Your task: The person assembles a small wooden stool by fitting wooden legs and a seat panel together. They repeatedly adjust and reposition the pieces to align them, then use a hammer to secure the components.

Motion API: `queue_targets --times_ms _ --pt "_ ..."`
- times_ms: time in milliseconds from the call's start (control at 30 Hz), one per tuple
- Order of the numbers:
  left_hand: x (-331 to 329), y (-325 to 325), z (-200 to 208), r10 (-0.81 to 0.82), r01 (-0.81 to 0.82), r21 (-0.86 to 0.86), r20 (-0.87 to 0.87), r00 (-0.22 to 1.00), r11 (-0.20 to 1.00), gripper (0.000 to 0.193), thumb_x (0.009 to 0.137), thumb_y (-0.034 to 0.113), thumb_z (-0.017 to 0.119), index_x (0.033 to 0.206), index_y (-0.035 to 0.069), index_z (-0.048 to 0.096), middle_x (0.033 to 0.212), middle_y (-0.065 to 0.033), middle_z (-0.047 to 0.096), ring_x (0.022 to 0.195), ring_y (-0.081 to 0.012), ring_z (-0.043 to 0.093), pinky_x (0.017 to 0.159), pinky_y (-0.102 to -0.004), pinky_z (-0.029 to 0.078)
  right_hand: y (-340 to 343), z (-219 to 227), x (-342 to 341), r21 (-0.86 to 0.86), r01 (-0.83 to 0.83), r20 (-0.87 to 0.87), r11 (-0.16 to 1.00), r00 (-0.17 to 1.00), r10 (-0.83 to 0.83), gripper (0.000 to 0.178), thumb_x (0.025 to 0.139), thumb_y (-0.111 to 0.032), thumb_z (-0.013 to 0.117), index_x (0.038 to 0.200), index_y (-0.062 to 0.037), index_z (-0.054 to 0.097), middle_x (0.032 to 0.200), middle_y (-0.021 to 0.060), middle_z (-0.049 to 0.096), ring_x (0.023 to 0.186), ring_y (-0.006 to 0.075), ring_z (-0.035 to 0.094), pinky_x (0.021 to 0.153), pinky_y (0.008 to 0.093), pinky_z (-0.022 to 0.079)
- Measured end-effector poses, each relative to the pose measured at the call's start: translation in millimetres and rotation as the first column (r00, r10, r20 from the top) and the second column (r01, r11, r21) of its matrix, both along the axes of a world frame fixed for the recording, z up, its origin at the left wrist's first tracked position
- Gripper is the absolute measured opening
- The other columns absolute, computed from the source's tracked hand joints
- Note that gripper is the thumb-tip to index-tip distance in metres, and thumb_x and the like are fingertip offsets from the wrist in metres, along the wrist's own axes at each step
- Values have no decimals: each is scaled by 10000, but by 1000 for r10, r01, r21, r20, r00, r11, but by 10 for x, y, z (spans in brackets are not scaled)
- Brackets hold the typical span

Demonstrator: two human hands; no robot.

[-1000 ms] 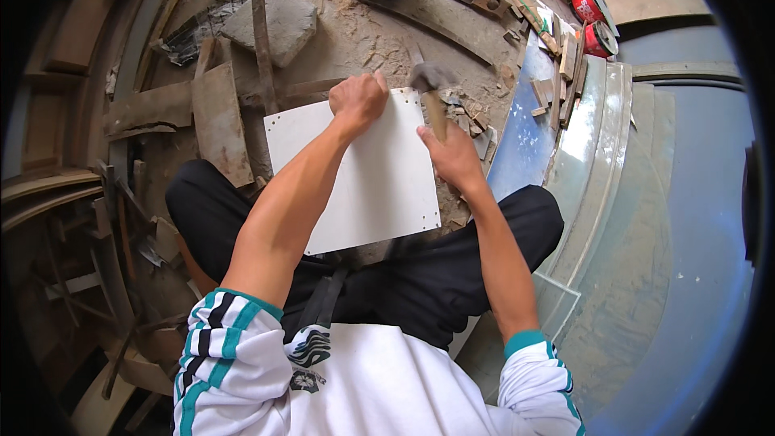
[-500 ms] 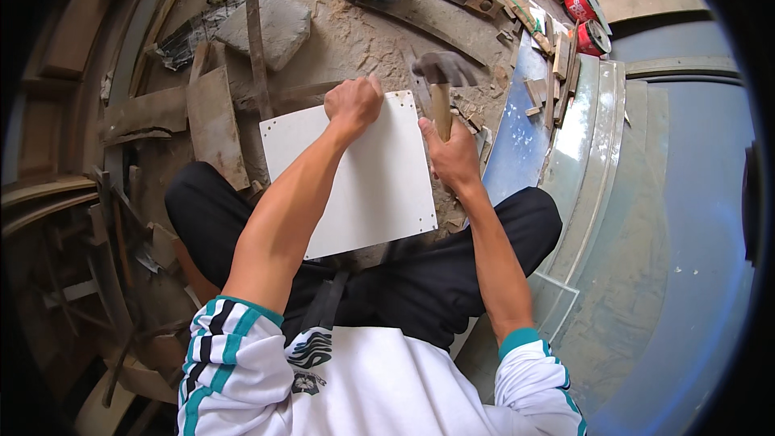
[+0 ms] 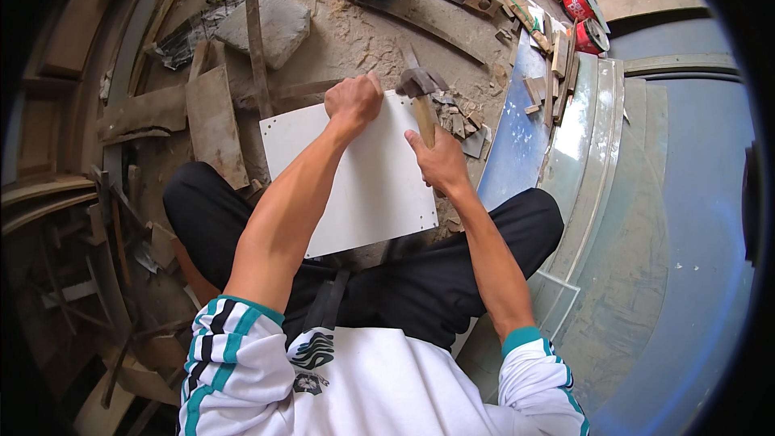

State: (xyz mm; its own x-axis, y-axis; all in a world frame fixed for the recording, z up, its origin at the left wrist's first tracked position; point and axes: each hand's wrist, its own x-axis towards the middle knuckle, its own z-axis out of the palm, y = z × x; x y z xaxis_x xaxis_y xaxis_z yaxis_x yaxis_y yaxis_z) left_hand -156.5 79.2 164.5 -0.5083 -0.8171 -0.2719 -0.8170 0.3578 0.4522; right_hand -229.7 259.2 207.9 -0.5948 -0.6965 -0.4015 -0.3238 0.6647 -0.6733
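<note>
A square white board with small dark holes or nail heads near its corners rests over my crossed legs. At its far edge my left hand is closed, fingers curled over the board, fingertips hidden. A wooden-handled claw hammer is gripped in my right hand. Its dark metal head is at the board's far right corner; whether it touches the board I cannot tell.
Stone blocks and a flat wooden panel lie beyond and left of the board. Wood offcuts and red cans are at far right. Glass sheets lie beside my right knee, scrap wood at left.
The hammer and my right hand have moved left, bringing the hammer head nearer the board's far right corner. My left hand and the board look unmoved.
</note>
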Motion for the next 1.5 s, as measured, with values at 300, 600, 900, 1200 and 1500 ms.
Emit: queue_targets --times_ms 300,600,900,1200,1500 --pt "27 4 -14 -5 5 -1 6 1000 1000 624 992 393 295 826 -22 730 851 -261 693 838 -421 685 811 -482 520 7 97 137 -5 -9 10 1000 1000 9 442 896 -381 616 948 58 604 783 279 647 787 452 646 716 476 502" --pt "41 2 131 -113 113 5 67 991 994 692 968 568 333 838 23 739 848 -219 706 821 -377 696 737 -462 535 276 92 -73 -86 181 70 980 982 -176 445 907 -404 656 850 28 563 552 92 566 402 185 586 398 336 461" --pt "368 -223 727 3 0 11 -189 982 1000 790 946 649 327 601 5 629 634 -216 625 629 -372 625 649 -482 477 555 172 -690 -202 383 48 901 923 -382 441 892 -420 693 891 2 565 707 83 650 576 130 632 512 286 516" --pt "916 -537 722 295 -32 329 -796 528 944 523 999 403 501 551 139 445 560 70 382 512 -51 308 489 -289 238 434 190 -907 -462 294 140 837 956 -258 466 807 -386 780 931 29 609 1017 152 716 910 239 688 837 315 516" --pt "993 -143 990 67 236 168 -921 384 957 593 1037 294 441 499 44 448 475 -41 428 456 -118 367 475 -312 257 223 278 -786 -508 539 785 672 612 103 529 786 -442 800 1069 -63 563 979 25 602 910 135 630 791 336 558"
